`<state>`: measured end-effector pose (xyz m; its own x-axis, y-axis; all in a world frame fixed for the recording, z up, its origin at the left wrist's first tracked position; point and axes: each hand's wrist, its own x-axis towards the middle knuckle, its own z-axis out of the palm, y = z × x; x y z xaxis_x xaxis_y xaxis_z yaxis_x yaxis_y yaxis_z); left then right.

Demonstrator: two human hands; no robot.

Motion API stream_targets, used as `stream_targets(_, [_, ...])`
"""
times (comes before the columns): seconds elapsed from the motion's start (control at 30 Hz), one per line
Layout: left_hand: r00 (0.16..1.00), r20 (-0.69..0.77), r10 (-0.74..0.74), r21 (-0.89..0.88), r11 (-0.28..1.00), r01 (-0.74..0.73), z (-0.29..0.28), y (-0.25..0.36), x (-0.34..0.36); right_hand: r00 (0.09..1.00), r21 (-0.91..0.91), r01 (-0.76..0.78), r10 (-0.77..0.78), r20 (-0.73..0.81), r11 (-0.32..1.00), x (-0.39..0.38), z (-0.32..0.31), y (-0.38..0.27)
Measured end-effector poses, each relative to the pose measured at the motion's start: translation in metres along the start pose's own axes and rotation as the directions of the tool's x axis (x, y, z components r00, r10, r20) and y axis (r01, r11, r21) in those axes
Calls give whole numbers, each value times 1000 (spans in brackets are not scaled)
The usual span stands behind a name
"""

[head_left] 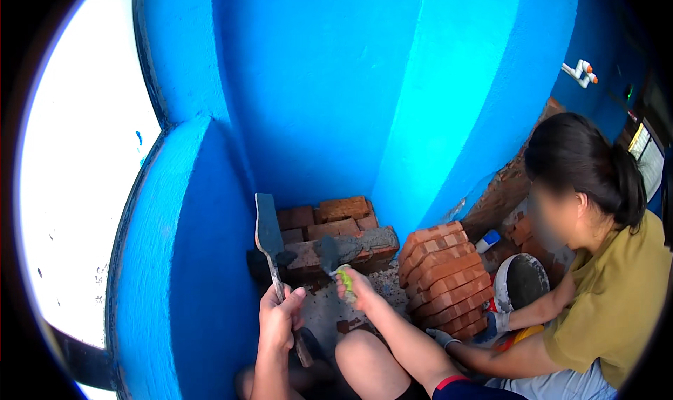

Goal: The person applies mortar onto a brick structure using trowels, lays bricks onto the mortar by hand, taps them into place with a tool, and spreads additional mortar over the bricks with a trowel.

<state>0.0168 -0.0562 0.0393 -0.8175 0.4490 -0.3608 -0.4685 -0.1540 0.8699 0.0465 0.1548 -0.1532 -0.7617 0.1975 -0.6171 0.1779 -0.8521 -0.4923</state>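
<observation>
Both hands are closed on tools: the left hand (278, 321) grips a flat chisel (268, 232) by its shank, blade upright and clear of the brick course (329, 249), while the right hand (355, 286) wraps the green handle of a trowel (329, 255), tip laid on the mortared top brick, seemingly to spread mortar. Just right, stacked bricks (445, 274) stand within reach; a gloved co-worker (596, 260) crouches by a mortar bucket (522, 281).

Two tools in the wearer's hands — one flat brick hammer (268, 240) at 7 o'clock, one small trowel (332, 258) with a green grip beside it. One stack of bricks (446, 277) at 4 o'clock (individual bricks too many to count), one mortar pan (522, 281), one other person (596, 274).
</observation>
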Motion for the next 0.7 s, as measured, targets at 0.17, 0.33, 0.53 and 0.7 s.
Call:
stream_targets(0.17, [1000,-19,-22,0,1000,22,3,1,4,992,-166,-103,113,52,981,-1,20,-1])
stream_targets(0.33, [1000,-6,-11,-3,1000,11,4,6,4,991,-74,-69,77,111,995,-34,-25,-49])
stream_targets(0.53, [1000,16,-14,3,1000,14,7,6,5,1000,209,-16,17,-3,978,-34,-112,-104])
stream_targets(0.7, [999,32,-24,32,999,22,12,4,5,996,188,84,-75,-57,979,-39,-131,-119])
